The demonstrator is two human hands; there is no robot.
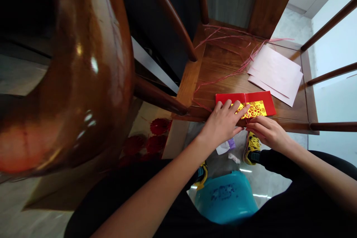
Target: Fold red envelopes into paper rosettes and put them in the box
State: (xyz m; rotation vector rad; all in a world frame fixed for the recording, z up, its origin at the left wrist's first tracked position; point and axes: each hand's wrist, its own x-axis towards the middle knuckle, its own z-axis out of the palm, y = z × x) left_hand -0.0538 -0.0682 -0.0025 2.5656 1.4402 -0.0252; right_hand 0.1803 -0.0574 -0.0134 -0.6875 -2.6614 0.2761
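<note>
Both hands (223, 122) (267, 132) on perhaps folded red paper (245, 104)

Red envelope (245, 100), yellow-gold coin pattern (252, 109)

Home, wooden chair (223, 67), tiled floor (16, 74)

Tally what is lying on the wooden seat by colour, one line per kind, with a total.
Red envelope with gold print, under the left hand and by the right hand: 1
White paper sheets, overlapping: at least 2
Bundle of thin red strings, strands too fine to count: 1
Total: 4 at least
</note>
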